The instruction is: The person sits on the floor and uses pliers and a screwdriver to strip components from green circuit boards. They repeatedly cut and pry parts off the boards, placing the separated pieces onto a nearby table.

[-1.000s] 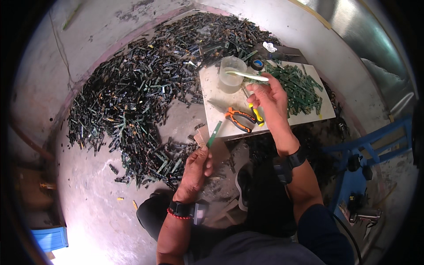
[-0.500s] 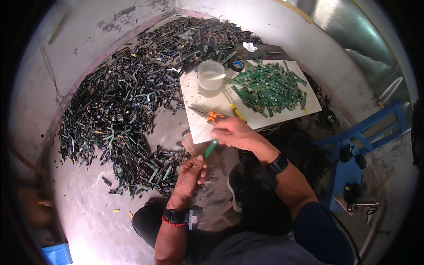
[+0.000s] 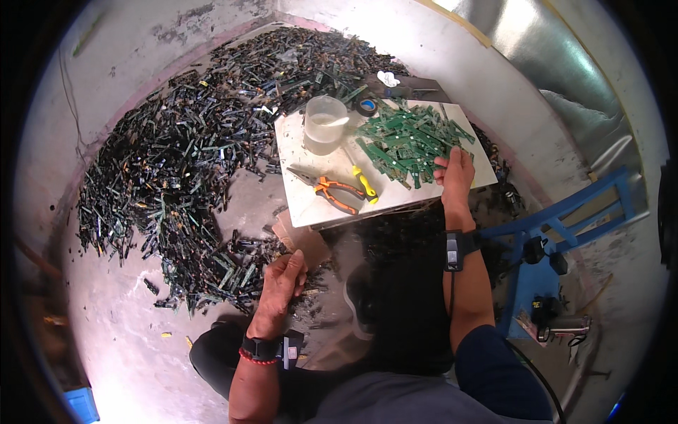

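In the head view, the person's left hand (image 3: 284,280) is at 7 o'clock from the middle, above the floor (image 3: 123,304). Its thumb is pressed toward curled fingers; whether anything is pinched there cannot be told. A piece of cardboard (image 3: 305,244) shows just past its fingertips, at 1 o'clock from the hand. A red bracelet (image 3: 258,361) and a black band circle the left wrist.

The right hand (image 3: 455,169) is at 2 o'clock from the middle, at the edge of the pile of green strips (image 3: 406,138). Its fingers bend inward by the strips; whether they grasp one cannot be told. A dark device (image 3: 454,258) is strapped to this wrist.

The green strips lie in a loose pile on the white surface (image 3: 431,192), at 2 o'clock from its centre. A cup (image 3: 321,138) stands at 10 o'clock on the surface, with a pale handle (image 3: 339,122) in it. A roll of tape (image 3: 366,107) lies at 11 o'clock. Pliers (image 3: 327,186) lie at 8 o'clock, handles spread, and a yellow screwdriver (image 3: 365,185) lies just beside them at 7 o'clock.

A broad heap of dark strips (image 3: 169,162) covers the floor at 10 o'clock from the view's middle. A blue chair (image 3: 526,283) is at 4 o'clock.
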Motion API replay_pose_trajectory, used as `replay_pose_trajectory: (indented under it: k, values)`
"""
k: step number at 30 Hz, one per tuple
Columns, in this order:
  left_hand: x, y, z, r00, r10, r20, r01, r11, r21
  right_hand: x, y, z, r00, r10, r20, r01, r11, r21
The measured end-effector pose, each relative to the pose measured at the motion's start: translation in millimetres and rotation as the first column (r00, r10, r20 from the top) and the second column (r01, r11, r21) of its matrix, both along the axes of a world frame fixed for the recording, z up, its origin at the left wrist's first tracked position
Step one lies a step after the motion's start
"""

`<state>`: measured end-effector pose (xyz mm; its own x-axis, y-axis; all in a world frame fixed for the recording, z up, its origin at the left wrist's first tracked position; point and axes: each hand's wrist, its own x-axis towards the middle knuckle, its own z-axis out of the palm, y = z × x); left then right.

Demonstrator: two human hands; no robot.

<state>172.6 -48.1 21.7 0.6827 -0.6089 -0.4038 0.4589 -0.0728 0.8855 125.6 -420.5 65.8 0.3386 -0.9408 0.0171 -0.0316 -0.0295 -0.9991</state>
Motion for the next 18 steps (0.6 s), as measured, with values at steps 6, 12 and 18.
replay_pose_trajectory:
  k: [6, 12, 18]
  values:
    - [-10, -4, -22, 0.996, -0.075, 0.048, 0.074, 0.997, 0.01, 0, -20, -19, 0.99, 0.109, 0.087, -0.1, 0.989, -0.107]
    - [-25, -5, -21, 0.855, -0.195, 0.48, 0.076, 0.964, 0.256, -1, -15, -17, 0.976, -0.216, -0.023, 0.199, 0.933, -0.299]
    - [-39, 3, -20, 0.825, -0.234, 0.515, 0.077, 0.948, 0.307, 12, 98, 12, 0.904, 0.418, 0.091, -0.355, 0.851, -0.387]
